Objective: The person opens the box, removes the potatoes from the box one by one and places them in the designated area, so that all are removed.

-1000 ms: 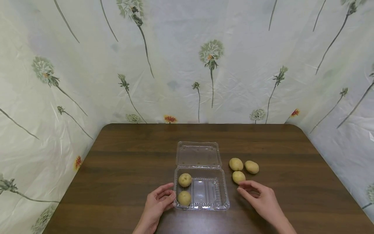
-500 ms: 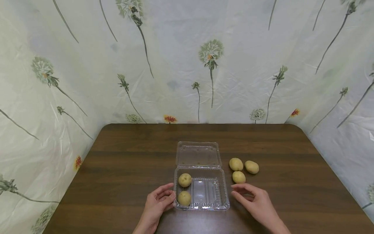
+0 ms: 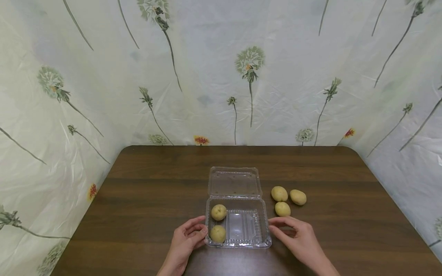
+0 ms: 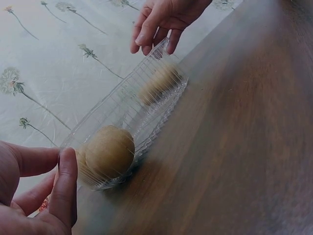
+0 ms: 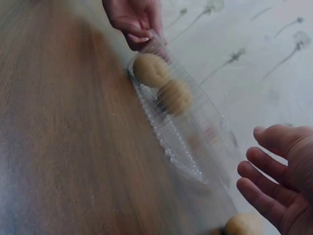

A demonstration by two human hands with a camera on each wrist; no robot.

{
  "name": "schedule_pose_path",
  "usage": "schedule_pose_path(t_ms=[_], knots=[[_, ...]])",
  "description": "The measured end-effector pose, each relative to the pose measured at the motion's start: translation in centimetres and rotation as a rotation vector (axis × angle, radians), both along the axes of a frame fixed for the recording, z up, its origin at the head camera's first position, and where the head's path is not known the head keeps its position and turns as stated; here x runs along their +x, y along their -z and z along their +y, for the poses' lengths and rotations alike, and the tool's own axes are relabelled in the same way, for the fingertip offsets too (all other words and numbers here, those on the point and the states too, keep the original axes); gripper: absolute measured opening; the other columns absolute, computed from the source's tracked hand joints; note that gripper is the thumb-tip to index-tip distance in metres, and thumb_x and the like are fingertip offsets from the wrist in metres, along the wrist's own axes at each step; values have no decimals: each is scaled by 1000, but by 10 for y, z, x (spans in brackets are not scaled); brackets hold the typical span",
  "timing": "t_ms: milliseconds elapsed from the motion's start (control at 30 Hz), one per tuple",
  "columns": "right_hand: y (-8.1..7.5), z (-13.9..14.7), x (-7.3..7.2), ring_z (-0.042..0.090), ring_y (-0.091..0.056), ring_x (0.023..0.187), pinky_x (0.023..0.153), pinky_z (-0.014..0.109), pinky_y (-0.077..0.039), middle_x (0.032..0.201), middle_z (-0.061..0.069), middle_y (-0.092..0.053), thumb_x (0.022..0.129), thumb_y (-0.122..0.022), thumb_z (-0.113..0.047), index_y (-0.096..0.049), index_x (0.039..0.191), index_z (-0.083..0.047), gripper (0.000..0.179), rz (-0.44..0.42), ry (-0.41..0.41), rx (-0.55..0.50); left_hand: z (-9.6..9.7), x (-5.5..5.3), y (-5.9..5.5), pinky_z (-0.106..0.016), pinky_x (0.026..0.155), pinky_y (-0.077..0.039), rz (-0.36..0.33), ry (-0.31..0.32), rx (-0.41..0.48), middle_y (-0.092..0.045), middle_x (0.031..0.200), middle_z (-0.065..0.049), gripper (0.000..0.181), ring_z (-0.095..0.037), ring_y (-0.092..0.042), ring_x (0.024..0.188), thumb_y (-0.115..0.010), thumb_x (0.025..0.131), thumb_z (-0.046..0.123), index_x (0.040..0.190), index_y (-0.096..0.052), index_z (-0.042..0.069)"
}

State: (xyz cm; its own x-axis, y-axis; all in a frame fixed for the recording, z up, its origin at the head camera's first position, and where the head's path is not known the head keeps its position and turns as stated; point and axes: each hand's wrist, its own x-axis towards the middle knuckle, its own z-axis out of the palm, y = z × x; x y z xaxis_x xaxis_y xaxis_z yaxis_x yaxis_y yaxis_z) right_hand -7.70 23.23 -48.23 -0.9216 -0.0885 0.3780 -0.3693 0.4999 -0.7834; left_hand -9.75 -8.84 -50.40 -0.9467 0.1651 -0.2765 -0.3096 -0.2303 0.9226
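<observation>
A clear plastic clamshell container [image 3: 241, 226] sits on the table with its lid [image 3: 235, 182] folded back away from me. Two potatoes, one farther back [image 3: 218, 212] and one nearer [image 3: 218, 234], lie along its left side. My left hand [image 3: 186, 239] pinches the container's left rim between thumb and fingers, as the left wrist view confirms. Beside the right rim is my right hand [image 3: 298, 237], its fingertips right at the edge in the head view. In the right wrist view that hand's fingers [image 5: 266, 178] are spread and loosely bent, holding nothing.
Just right of the container, three loose potatoes lie grouped on the table: a back one [image 3: 279, 194], a right one [image 3: 298, 197] and a front one [image 3: 282, 209]. Behind the dark wooden table [image 3: 155, 184] hangs a dandelion-patterned sheet [image 3: 203, 76].
My right hand has moved left, from beside the front loose potato to the container's right rim. The left hand, container and potatoes have stayed in place.
</observation>
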Motion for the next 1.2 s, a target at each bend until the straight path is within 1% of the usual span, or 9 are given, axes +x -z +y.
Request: schedule_pose_path(t_ms=[133,233,400,600,700,800,933,1033,1200], knots=[[-8,-6,-1,10,-67,81,65,23,-57,91,1,-71,76,-79,8,-74,95,-7,24,71,-10,18,1,0,-1,-26,71,-57,-2,0,1,-63,98,-5,48,-10,-60,80,-70,90,5,134,-54,-4],[-11,-8,-4,11,-68,81,66,24,-57,91,3,-72,77,-78,9,-74,96,-10,27,93,-34,13,2,0,-3,-25,72,-57,-5,-2,-1,-63,98,-6,48,-10,-60,80,-71,90,6,134,-54,-4],[-9,-10,-11,12,-69,85,70,28,-58,95,2,-72,81,-77,2,-74,100,-13,25,77,-109,-11,2,0,-4,-25,72,-56,-5,-4,-9,-63,98,-6,48,-10,-60,79,-71,90,7,134,-54,-4],[-7,-19,-19,13,-69,85,70,30,-58,96,3,-72,83,-77,-2,-74,103,-14,24,103,-224,0,1,0,-3,-26,72,-57,-1,-4,-25,-64,99,-6,48,-10,-60,80,-71,90,7,134,-54,-4],[-9,-26,-23,13,-69,87,73,31,-58,99,4,-71,86,-75,-5,-73,106,-11,21,76,-294,49,1,0,-4,-26,72,-57,-2,-5,-31,-64,99,-6,48,-11,-60,80,-71,90,7,133,-54,-4],[-10,-34,-27,16,-68,88,75,32,-58,102,6,-71,87,-74,-7,-72,108,-6,21,42,-373,110,0,1,-4,-26,72,-57,-5,-5,-36,-64,99,-6,49,-11,-60,81,-71,90,7,134,-54,-4],[-11,-43,-33,21,-68,92,80,33,-57,107,8,-70,90,-73,-16,-70,114,-4,27,-48,-455,160,0,2,-4,-26,72,-56,-4,1,-39,-63,99,-6,52,-11,-61,82,-71,90,7,137,-51,-5],[-11,-49,-40,22,-67,95,83,33,-56,111,10,-69,91,-72,-22,-68,117,-4,32,-119,-488,192,0,1,-5,-26,73,-56,9,5,-50,-63,99,-6,52,-11,-61,82,-71,90,8,137,-51,-5],[-11,-58,-48,22,-66,98,85,33,-55,116,7,-68,91,-72,-23,-67,121,-4,36,-151,-511,271,0,-1,-4,-26,72,-56,25,7,-56,-63,99,-6,50,-11,-62,83,-70,91,7,136,-53,-5]])
